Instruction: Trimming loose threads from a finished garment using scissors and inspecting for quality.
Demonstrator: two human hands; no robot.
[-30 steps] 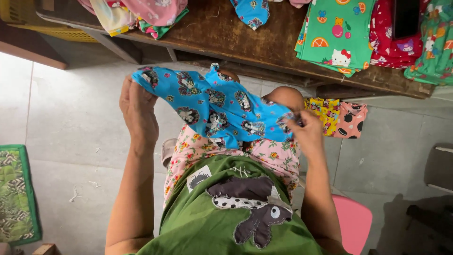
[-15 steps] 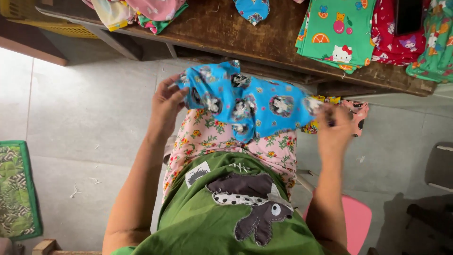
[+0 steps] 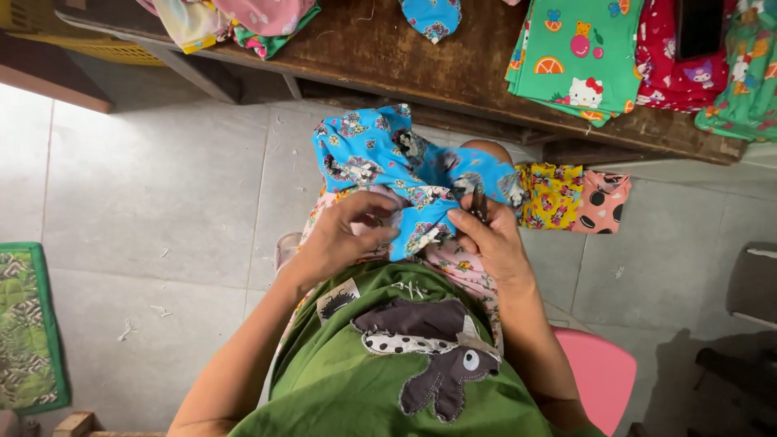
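Observation:
A bright blue printed garment (image 3: 380, 158) lies bunched on my lap. My left hand (image 3: 348, 235) pinches its lower edge against my floral trousers. My right hand (image 3: 490, 239) is closed on the same edge from the right and holds a small dark tool (image 3: 479, 204), possibly thread snips, whose tip touches the cloth. Both hands are close together, just above my green shirt (image 3: 388, 364) with a sewn animal patch.
A dark wooden table (image 3: 421, 57) stands ahead with stacks of folded printed clothes: green (image 3: 583, 57), red (image 3: 672, 73), pink (image 3: 259, 16). Yellow (image 3: 550, 194) and salmon (image 3: 603, 202) garments lie on the tiled floor to the right. A pink stool (image 3: 603, 376) is under me; a green mat (image 3: 28, 324) lies at left.
The blue garment, held spread between raised hands before, has come down bunched onto my lap. Both hands have moved together at its lower edge.

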